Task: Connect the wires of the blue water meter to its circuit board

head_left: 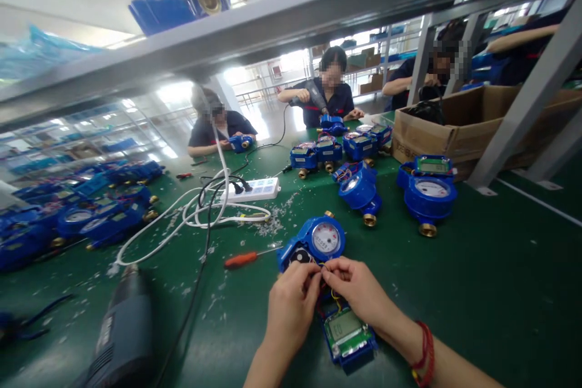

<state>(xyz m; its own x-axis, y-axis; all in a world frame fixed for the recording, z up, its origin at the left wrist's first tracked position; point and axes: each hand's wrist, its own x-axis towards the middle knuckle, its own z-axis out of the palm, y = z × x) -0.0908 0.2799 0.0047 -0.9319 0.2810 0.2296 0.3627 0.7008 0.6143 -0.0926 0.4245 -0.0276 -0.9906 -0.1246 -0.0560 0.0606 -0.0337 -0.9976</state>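
Note:
A blue water meter (318,239) with a white dial lies open on the green table (477,291). Its lid with a green circuit board and display (348,330) lies just below, joined to it by thin coloured wires (328,288). My left hand (291,306) and my right hand (357,291) meet over those wires, fingers pinched together on them. A red cord circles my right wrist.
An orange-handled screwdriver (248,258) lies left of the meter, a dark power tool (125,330) at lower left. A white power strip (252,189) with cables sits beyond. Several blue meters stand left and ahead, beside a cardboard box (459,124). Three people work across the table.

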